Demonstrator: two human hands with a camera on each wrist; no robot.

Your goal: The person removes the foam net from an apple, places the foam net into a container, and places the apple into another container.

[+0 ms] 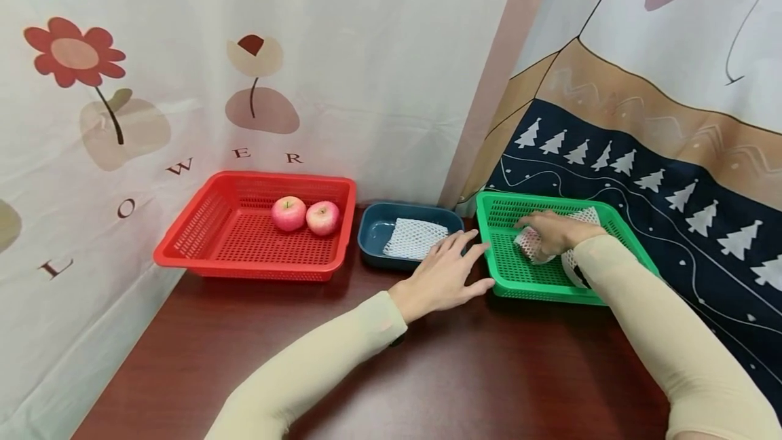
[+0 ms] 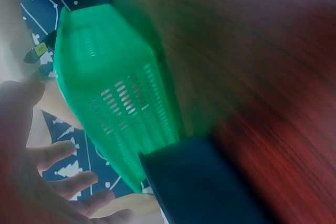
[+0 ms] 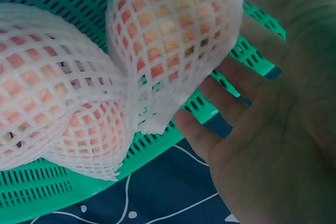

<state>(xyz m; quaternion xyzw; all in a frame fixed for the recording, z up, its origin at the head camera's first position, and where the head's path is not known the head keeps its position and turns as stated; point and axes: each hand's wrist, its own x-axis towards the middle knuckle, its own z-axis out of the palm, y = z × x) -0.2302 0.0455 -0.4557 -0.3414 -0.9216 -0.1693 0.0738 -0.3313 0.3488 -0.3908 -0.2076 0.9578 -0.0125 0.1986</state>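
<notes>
Our right grip point(image 1: 552, 231) is spread, fingers reaching behind a netted apple point(image 3: 163, 30) toward the green basket's point(image 1: 537, 290) left edge; we cannot tell how firmly they touch. We judge the fruit firm, moderately heavy and easily bruised, its foam net soft but apt to slip over the skin, so we would hold it round its full middle, not the net's loose end. More netted apples point(image 3: 31, 82) lie beside it. Our left grip point(image 1: 440, 277), splayed and holding nothing, hovers by the front right corner of the blue tray point(image 1: 391, 262), which carries an empty foam net point(image 1: 415, 237). Toward the counter's point(image 1: 464, 365) far left corner, the red basket point(image 1: 256, 269) holds two bare apples point(image 1: 288, 214) near its right edge.
</notes>
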